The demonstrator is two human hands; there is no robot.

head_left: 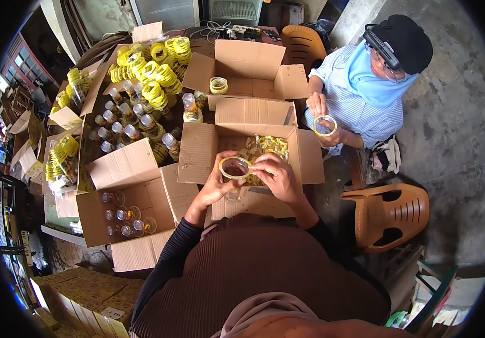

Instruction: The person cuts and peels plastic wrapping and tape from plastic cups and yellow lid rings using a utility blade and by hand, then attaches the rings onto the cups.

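My left hand (215, 188) is wrapped round a clear plastic cup (235, 167) with a yellow rim and dark contents. The cup's mouth faces up towards me. At the cup's right edge, my right hand (278, 179) has its thumb and fingers pinched together on the rim; any small piece between them is hidden. Below and behind both hands stands an open cardboard box (198, 152) holding a heap of yellow strips or wrappers (270, 145).
Across to the right, a co-worker (361, 93) holds a similar yellow-rimmed cup (325, 125). Stacked yellow rings (155, 73) and several small cups (132, 132) crowd the left. A box of cups (98, 205) sits lower left. Orange chairs (392, 217) stand at right.
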